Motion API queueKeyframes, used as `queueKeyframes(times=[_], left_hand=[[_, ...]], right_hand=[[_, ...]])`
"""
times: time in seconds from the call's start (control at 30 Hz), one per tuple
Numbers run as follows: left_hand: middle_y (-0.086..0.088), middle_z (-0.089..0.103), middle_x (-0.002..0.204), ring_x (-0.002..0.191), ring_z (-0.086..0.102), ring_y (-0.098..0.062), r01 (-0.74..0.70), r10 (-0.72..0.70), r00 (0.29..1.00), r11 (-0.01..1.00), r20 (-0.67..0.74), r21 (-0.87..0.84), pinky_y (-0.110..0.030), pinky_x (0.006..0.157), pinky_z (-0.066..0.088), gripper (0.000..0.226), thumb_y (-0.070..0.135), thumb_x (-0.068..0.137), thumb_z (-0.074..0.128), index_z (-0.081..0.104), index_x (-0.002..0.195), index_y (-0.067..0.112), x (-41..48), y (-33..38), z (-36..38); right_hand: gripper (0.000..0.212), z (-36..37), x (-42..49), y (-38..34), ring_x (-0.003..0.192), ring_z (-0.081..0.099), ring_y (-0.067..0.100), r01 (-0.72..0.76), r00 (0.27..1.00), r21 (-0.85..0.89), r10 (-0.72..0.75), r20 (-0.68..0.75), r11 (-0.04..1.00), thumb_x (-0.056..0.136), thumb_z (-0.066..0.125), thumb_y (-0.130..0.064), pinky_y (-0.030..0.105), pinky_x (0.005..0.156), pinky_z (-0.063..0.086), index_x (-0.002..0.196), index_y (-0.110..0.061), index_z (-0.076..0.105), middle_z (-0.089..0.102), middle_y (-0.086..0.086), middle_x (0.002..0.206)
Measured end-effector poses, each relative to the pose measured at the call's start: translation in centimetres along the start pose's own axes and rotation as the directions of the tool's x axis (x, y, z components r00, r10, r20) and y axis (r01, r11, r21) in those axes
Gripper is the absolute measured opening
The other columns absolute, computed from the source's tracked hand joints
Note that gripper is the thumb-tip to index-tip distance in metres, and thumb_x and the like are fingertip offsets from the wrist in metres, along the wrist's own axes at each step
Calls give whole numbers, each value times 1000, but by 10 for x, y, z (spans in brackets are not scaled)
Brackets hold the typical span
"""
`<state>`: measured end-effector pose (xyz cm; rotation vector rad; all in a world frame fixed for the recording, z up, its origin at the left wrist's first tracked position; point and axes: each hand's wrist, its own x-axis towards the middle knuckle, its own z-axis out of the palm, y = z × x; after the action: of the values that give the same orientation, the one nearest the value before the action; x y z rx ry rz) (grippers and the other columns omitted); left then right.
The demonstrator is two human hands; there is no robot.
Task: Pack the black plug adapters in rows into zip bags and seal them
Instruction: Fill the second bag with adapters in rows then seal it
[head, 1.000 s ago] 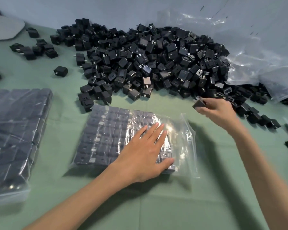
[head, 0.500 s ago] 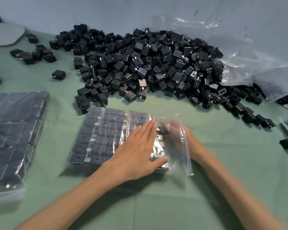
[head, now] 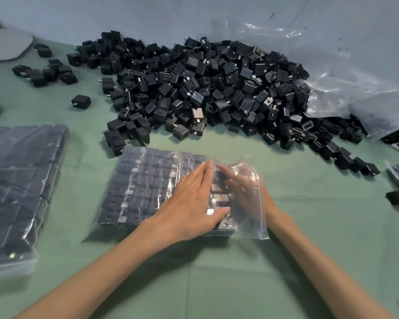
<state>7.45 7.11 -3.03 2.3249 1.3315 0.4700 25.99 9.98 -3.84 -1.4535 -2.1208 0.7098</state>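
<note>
Black plug adapters (head: 138, 187) sit in rows inside a clear plastic zip bag (head: 259, 230) on green cloth table (head: 217, 284), just in front of the loose black adapter pile (head: 205, 88). Left hand (head: 187, 206) lies flat on the bag top, fingers straight. Right hand (head: 244, 192) is inside the bag mouth, blurred through the plastic; can't tell its grip.

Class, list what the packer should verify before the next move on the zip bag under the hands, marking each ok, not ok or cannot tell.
1. Left hand presses flat on the zip bag, steadying it: ok.
2. Right hand is inside the bag's mouth: ok.
3. Whether its grip holds anything: cannot tell, blurred through plastic.
4. Packed rows lie straight: ok.
5. Last row full: cannot tell, hands cover it.
6. Bag sealed: not ok.
</note>
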Motion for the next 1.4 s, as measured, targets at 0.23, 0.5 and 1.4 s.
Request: queueKeyframes(times=[0.23, 0.5, 1.4], left_hand=[[0, -14, 161, 146, -17, -9, -50, 45, 999, 979, 29, 197, -27, 116, -13, 82, 61, 95, 26, -7, 153, 14, -2, -1, 4], [0, -14, 161, 146, -18, -9, -77, 56, 996, 947, 76, 311, -36, 121, -8, 80, 64, 89, 3, -5, 152, 15, -1, -2, 7], [-9, 11, 162, 149, 1, -18, -123, 133, 991, 939, -8, 321, -34, 119, -8, 82, 58, 92, 13, 14, 153, 4, -2, 4, 5]], right_hand=[[25, -7, -2, 7, 110, 61, 9, -113, 985, 413, 156, -73, 904, 94, 59, -18, 35, 101, 46, 117, -26, 66, 66, -6, 116], [13, -5, 1, 6, 91, 70, 34, -97, 970, 553, 203, -134, 827, 78, 73, -27, 58, 81, 54, 89, -22, 78, 74, 13, 91], [46, 7, 203, -49, 97, 59, 32, -316, 946, -455, 238, -221, 833, 85, 64, -53, 33, 69, 38, 88, -8, 52, 57, 9, 94]])
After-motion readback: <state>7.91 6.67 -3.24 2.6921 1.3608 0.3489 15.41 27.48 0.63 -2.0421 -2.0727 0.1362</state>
